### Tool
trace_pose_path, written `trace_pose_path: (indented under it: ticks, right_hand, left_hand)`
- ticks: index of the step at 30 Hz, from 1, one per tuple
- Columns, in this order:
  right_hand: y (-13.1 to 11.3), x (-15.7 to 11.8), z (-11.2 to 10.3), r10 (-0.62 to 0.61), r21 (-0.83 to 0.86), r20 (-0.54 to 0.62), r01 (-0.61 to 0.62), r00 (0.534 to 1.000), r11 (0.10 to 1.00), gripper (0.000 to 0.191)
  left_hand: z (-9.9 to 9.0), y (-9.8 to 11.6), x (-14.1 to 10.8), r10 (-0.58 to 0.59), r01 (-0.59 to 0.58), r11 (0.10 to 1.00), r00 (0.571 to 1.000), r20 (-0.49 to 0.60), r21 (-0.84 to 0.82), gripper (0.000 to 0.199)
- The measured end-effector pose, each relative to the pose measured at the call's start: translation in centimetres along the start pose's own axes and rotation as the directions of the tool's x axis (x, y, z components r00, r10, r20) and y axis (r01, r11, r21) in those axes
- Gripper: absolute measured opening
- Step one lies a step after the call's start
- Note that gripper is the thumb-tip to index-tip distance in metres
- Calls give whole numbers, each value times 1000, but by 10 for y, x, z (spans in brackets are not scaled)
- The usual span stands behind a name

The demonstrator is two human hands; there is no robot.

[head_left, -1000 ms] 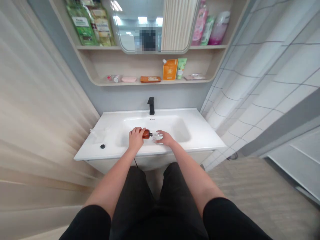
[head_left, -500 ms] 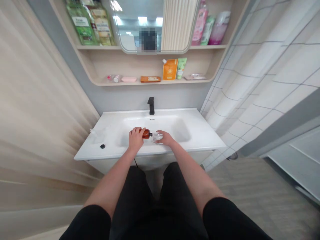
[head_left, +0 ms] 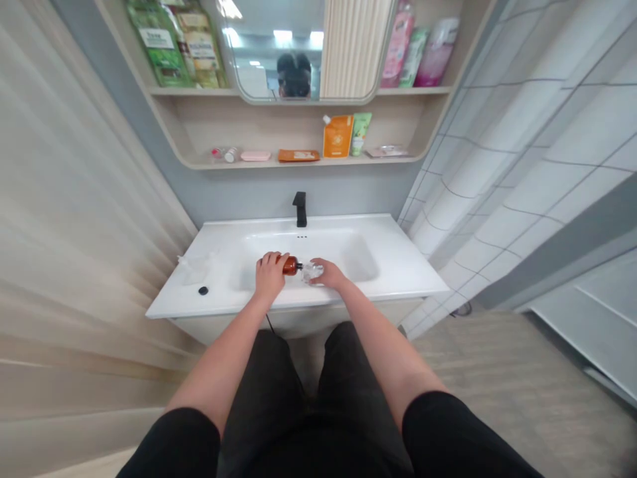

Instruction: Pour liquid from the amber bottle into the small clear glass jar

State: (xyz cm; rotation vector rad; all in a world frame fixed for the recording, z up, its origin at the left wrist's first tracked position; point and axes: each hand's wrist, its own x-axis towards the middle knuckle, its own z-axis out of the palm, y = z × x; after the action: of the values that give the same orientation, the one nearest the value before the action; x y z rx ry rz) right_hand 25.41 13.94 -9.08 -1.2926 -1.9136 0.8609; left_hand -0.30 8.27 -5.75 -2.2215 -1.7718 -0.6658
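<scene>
A pale wall cabinet [head_left: 249, 123] with open shelves and a mirror spans the far side, above the white counter [head_left: 403, 269]. The white basin [head_left: 354, 255] is sunk in the counter, with the black faucet [head_left: 300, 211] behind its far rim. Crumpled clear plastic [head_left: 196, 268] lies on the counter's left part. Over the basin's near part, the left hand [head_left: 270, 272] has its fingers wrapped around an amber bottle [head_left: 289, 265], tipped on its side, its black neck pointing right. The right hand [head_left: 328, 273] curls its fingers partly closed around a clear container [head_left: 312, 271], right at the bottle's neck; whether they touch cannot be told. A small black cap [head_left: 203, 291] sits near the plastic.
</scene>
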Motion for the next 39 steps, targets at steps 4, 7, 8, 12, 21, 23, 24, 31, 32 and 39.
trace_pose_path:
  ticks: [4, 7, 8, 12, 21, 23, 24, 31, 32, 39]
  right_hand:
    - [0, 0, 0, 27, 1, 24, -27, 999, 1000, 79]
    - [-1, 0, 0, 33, -8, 25, -32, 999, 999, 80]
    - [-1, 0, 0, 35, -10, 25, -35, 999, 999, 80]
    - [-3, -1, -1, 36, -11, 24, -36, 999, 999, 80]
    - [-6, -1, -2, 33, -7, 21, -33, 999, 999, 78]
    - [-6, -1, -2, 36, -9, 22, -36, 999, 999, 78]
    - [-6, -1, -2, 40, -9, 24, -40, 999, 999, 79]
    - [-9, -2, -2, 44, 6, 31, -44, 999, 999, 80]
    - [-9, -2, -2, 41, 7, 30, -42, 999, 999, 80]
    - [-9, -2, -3, 36, 0, 30, -36, 999, 999, 80]
  left_hand:
    - [0, 0, 0, -7, 7, 1000, 1000, 8, -3, 60]
    - [0, 1, 0, -11, 11, 1000, 1000, 17, 0, 61]
    - [-1, 1, 0, -11, 11, 1000, 1000, 17, 1, 61]
    - [-3, 1, 0, -9, 10, 1000, 1000, 16, -10, 62]
    - [-4, 2, 0, -19, 19, 1000, 999, 27, -20, 63]
    - [-3, 2, 0, -17, 18, 1000, 1000, 24, -18, 62]
    - [-3, 2, 0, -16, 16, 1000, 1000, 23, -19, 62]
    - [-3, 1, 0, -7, 8, 1000, 1000, 20, -23, 62]
    - [-3, 1, 0, -5, 6, 1000, 1000, 17, -22, 62]
    - [-5, 2, 0, -6, 6, 1000, 1000, 16, -10, 61]
